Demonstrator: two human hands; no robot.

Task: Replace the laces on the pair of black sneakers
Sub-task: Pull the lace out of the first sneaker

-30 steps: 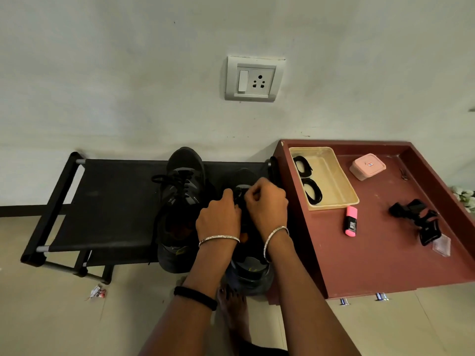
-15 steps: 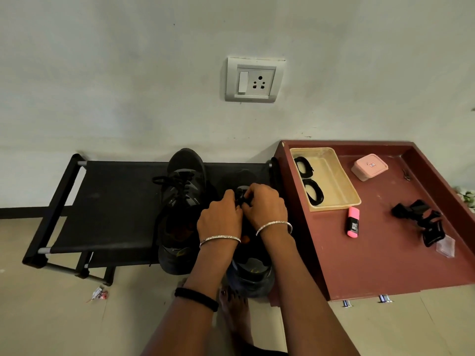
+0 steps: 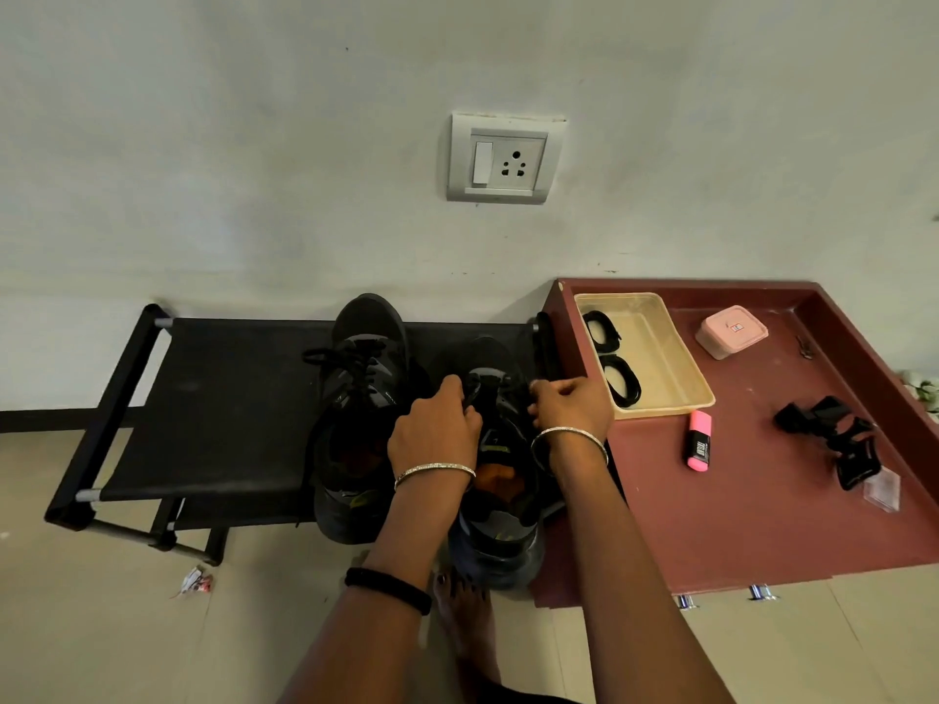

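Two black sneakers (image 3: 363, 398) are seated on one fabric-topped rack (image 3: 228, 398), the right sneaker (image 3: 490, 358) being pinched at its lace (image 3: 480, 387) by the left hand (image 3: 434, 434) and right hand (image 3: 571, 406); two coiled laces (image 3: 622, 381) are kept in one rectangular plastic tray (image 3: 660, 348).

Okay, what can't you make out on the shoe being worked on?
Head view only.
- Sneaker under the hands: lacing is black on black, covered by the left hand and right hand.
- What the fingers pinch: hidden under the knuckles.
- Pink highlighter label: too small to read.
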